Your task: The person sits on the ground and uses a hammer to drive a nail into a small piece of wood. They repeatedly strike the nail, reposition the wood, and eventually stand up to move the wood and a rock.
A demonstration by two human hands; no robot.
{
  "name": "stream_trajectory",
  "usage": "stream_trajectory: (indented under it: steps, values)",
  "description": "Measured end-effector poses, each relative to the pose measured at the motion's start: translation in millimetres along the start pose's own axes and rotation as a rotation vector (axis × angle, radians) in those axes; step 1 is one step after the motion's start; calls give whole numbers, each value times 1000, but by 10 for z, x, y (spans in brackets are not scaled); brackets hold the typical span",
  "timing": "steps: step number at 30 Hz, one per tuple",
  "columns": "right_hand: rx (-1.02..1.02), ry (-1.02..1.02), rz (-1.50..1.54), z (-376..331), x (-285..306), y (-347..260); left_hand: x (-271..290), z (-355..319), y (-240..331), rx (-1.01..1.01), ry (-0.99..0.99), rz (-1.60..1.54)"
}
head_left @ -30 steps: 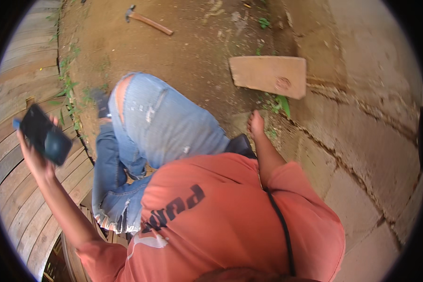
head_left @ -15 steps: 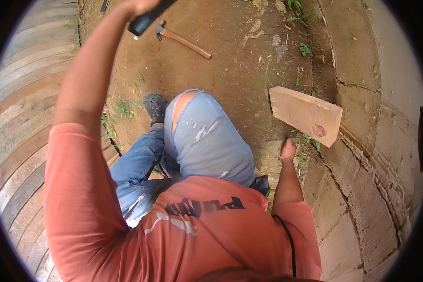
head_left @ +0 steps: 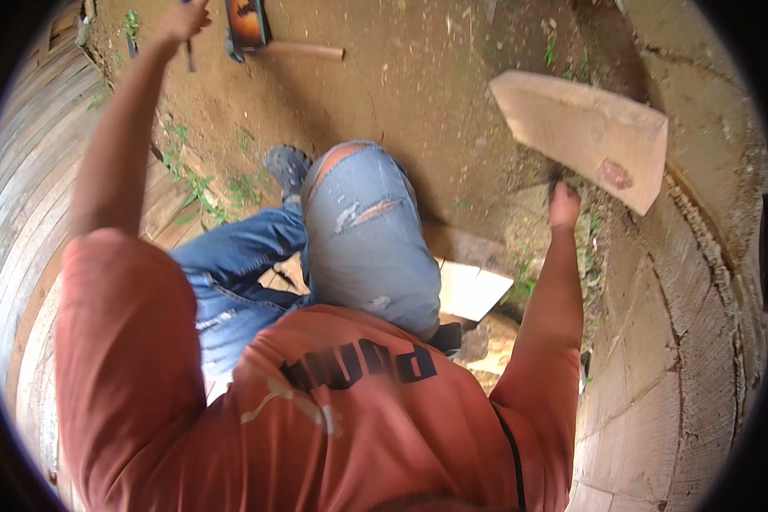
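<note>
At the upper left my left hand (head_left: pixel 183 21) is raised, with fingers curled. A thin dark piece (head_left: pixel 189 55) hangs below it, too blurred to name. Just right of that hand is a flat black-edged thing (head_left: pixel 247 24) with an orange and dark face, cut by the top edge. It covers the head of a hammer, whose wooden handle (head_left: pixel 307 51) shows on the ground. On the right, my right hand (head_left: pixel 564 205) is at the lower edge of a thick wooden block (head_left: pixel 584 136), which it holds tilted. Its fingertips are partly hidden against the block.
My bent knee (head_left: pixel 363 222) in torn jeans and my dark shoe (head_left: pixel 288 168) are between the arms. Plank boards (head_left: pixel 26 247) line the left; a wooden wall (head_left: pixel 657 358) curves along the right. A pale sunlit board (head_left: pixel 474 290) lies beside my knee on the dirt.
My left hand has moved left, apart from the thick black thing it was at. The orange-faced thing now shows over the hammer. My right hand and the block have moved up and right.
</note>
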State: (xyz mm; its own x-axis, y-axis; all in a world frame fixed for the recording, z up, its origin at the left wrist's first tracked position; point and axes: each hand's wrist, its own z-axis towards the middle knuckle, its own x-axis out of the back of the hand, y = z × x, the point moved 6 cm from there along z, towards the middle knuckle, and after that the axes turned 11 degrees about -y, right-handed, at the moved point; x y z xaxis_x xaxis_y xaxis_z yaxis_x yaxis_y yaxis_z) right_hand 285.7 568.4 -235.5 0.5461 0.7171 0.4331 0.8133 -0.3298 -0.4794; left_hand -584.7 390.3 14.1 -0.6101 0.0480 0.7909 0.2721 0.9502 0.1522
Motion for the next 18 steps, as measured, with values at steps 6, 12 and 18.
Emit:
stream_trajectory:
  steps: [6, 12, 18]
  values:
    - [-123, -54, 67, 155, 11, 233, 16, -2437, 741, -708, -116, 893]
    - [-175, -107, 266, 166, 66, 440, -644, -4083, -193, -91, -869, 814]
    - [-201, -4, 33, 223, 137, 70, -1321, -5044, -395, -389, -1353, 801]
